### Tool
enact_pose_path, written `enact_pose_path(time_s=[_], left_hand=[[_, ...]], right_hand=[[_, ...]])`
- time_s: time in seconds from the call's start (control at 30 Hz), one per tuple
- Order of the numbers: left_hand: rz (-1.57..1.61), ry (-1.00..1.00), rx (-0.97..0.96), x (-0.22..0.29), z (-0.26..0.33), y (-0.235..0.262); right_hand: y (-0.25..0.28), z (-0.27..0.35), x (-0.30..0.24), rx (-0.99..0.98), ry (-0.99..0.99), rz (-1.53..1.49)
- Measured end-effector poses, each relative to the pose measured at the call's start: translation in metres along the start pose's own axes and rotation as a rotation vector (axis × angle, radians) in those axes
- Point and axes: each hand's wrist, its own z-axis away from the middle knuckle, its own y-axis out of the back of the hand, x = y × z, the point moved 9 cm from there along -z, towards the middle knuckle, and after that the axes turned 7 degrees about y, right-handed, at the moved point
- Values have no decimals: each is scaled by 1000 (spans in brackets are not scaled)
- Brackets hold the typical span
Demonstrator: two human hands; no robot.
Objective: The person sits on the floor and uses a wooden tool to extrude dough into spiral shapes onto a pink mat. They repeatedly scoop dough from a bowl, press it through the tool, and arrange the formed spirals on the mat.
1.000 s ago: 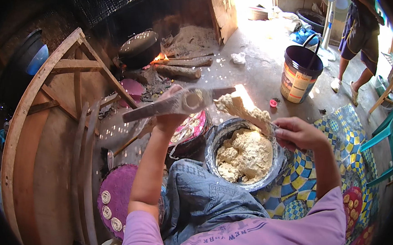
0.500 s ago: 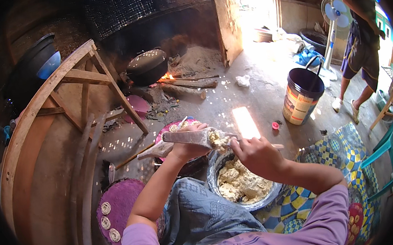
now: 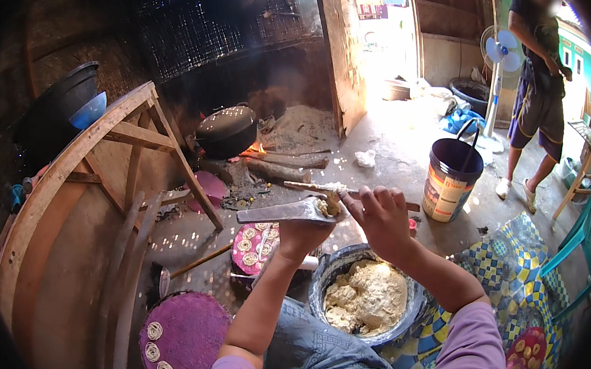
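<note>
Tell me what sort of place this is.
Probably a rustic cooking hut: a black pot sits over a wood fire on the ground, beside a bowl of dough and a woven wall.

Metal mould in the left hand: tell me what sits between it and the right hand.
Only dough. The right hand presses that lump onto the end of the metal mould that the left hand holds from beneath; nothing else intervenes.
</note>
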Motion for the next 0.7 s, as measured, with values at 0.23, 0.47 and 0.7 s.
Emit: enact_pose_path(time_s=[0.23,0.47,0.7], left_hand=[[46,87,95,-19,17,-3],[52,192,36,-33,24,-1],[-93,168,-1,-37,32,-7]], right_hand=[[-10,8,-3,-23,-131,-317],[-40,25,-6,-40,-345,-749],[-72,46,-10,-135,-485,-915]])
